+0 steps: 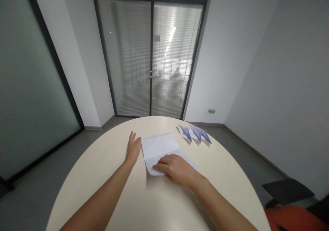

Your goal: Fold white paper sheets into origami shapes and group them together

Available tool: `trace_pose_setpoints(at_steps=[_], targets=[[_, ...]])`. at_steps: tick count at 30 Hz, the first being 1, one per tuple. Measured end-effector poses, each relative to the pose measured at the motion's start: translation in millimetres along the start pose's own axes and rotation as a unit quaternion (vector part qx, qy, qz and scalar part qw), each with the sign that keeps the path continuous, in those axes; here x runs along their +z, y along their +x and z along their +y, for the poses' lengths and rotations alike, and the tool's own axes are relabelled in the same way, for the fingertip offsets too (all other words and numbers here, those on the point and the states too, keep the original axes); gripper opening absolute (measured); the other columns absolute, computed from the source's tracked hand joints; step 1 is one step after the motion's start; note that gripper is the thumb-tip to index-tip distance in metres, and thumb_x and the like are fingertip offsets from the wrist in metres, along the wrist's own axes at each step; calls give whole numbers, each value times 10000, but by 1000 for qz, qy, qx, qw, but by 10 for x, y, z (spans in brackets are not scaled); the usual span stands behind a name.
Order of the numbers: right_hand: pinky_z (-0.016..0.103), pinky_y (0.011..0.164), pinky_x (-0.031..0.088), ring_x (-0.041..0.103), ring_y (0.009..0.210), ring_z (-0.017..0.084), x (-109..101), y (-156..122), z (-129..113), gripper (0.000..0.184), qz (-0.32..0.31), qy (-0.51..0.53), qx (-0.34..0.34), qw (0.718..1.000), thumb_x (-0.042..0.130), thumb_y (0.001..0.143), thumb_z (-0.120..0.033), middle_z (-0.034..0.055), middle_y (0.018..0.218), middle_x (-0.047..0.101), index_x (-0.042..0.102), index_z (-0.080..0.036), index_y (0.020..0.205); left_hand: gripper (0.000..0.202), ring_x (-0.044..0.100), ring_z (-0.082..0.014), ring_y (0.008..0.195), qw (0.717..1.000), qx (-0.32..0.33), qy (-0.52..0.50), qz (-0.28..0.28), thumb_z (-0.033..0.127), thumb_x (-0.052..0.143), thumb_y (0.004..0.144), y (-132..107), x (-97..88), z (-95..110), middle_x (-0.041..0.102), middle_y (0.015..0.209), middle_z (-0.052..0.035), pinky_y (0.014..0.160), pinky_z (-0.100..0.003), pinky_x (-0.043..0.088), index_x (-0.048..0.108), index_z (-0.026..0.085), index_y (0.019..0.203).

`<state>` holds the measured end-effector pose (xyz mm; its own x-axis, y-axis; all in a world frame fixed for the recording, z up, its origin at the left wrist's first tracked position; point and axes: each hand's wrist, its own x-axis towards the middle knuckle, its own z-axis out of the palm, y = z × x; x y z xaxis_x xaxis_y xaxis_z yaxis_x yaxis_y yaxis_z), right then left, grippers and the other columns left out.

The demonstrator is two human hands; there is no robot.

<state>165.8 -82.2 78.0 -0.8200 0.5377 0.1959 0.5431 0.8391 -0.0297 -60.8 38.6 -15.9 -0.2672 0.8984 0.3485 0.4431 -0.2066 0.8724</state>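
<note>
Here we are at the round table (144, 207), and the sheet (160, 143) is front and centre, lying a little toward twelve o'clock from the middle. It's creased across, but spread out nearly whole, so I'd call this one in its early stages: a crease is in, and most of the shaping looks left to do. Out at one o'clock, three folded papers (195, 133) sit in a tight row, pointed and apparently finished. Whether the last two touch, I can't tell from here.

Now the hands! The left hand (133, 148) is at the sheet's ten o'clock corner, fingers spread apart, thumb side against the edge, clamped on nothing. The right hand (176, 168) is palm down over the sheet's five o'clock side, fingers bent and close together; whether it pinches the paper or merely presses, I can't tell, as the underside is hidden.

Time for the count: one sheet being worked, three folded papers, two hands, one table. Beyond, at twelve o'clock, one door (151, 52) with two blind-covered panels; past one o'clock, one outlet (211, 111) low on the wall; and at four o'clock, one red chair (290, 218), partly in view.
</note>
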Motion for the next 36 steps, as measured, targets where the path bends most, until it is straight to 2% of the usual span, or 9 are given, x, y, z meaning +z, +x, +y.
trace_pose_setpoints(at_steps=[3, 8, 11, 14, 16, 18, 23, 32, 36], targets=[[295, 812, 478, 658, 938, 215, 21, 0, -66, 434, -35, 50, 17, 998, 621, 844, -165, 60, 1053, 721, 641, -251, 1269, 543, 470, -228, 1370, 998, 50, 36, -11, 284, 433, 938, -107, 19, 114, 460, 1513, -114, 1139, -397, 400, 395, 194, 1472], [305, 825, 495, 683, 925, 228, 5, 2, -193, 403, -64, 152, 22, 986, 692, 828, -444, 41, 1048, 741, 694, -269, 1191, 611, 307, -245, 1471, 939, 161, 236, -193, 294, 438, 917, -419, 100, 317, 350, 1580, -137, 1212, -425, 260, 360, 122, 1498], [303, 876, 489, 683, 933, 204, 5, 17, -165, 224, -13, 172, 58, 983, 616, 891, -328, 33, 1008, 747, 719, -236, 1068, 630, 221, -289, 1498, 889, 177, 311, -286, 376, 416, 934, -550, 83, 374, 293, 1598, -154, 1216, -500, 190, 351, 121, 1506], [353, 989, 459, 631, 1103, 214, 103, 12, -20, 283, 84, 154, 115, 978, 521, 959, -276, 75, 1171, 710, 645, -218, 1207, 621, 186, -278, 1508, 858, 214, 320, -338, 440, 399, 950, -607, 26, 410, 269, 1610, -134, 1221, -490, 166, 376, 160, 1503], [400, 1099, 390, 519, 1295, 235, 242, -16, 127, 433, 100, 139, 137, 976, 469, 995, -352, 126, 1399, 580, 522, -179, 1388, 623, 179, -266, 1510, 853, 232, 310, -350, 470, 376, 965, -623, -4, 429, 256, 1614, -132, 1223, -469, 172, 372, 165, 1509], [441, 1178, 289, 359, 1437, 259, 406, -57, 283, 558, 55, 125, 168, 976, 379, 1023, -441, 148, 1535, 427, 411, -140, 1492, 621, 186, -257, 1509, 854, 240, 300, -351, 490, 349, 979, -636, -17, 442, 266, 1611, -129, 1224, -460, 173, 367, 174, 1514], [503, 1215, 152, 149, 1516, 268, 642, -106, 535, 639, -49, 122, 262, 956, 237, 1017, -585, 66, 1633, 215, 290, -251, 1559, 622, 191, -261, 1508, 856, 234, 301, -348, 502, 361, 976, -647, -8, 436, 276, 1610, -106, 1223, -460, 169, 355, 208, 1524], [513, 1206, 135, 143, 1512, 318, 668, -140, 725, 755, -39, 61, 390, 918, 301, 976, -641, 109, 1632, 205, 287, -164, 1561, 638, 181, -275, 1509, 851, 234, 318, -347, 490, 381, 966, -628, -1, 428, 253, 1615, -121, 1223, -450, 174, 367, 173, 1519], [539, 1199, 133, 193, 1498, 338, 631, -166, 729, 656, 13, 11, 406, 914, 379, 988, -532, 151, 1597, 305, 408, -125, 1502, 638, 193, -279, 1506, 855, 222, 329, -334, 494, 383, 965, -615, 5, 432, 261, 1612, -127, 1221, -459, 179, 379, 166, 1512]])
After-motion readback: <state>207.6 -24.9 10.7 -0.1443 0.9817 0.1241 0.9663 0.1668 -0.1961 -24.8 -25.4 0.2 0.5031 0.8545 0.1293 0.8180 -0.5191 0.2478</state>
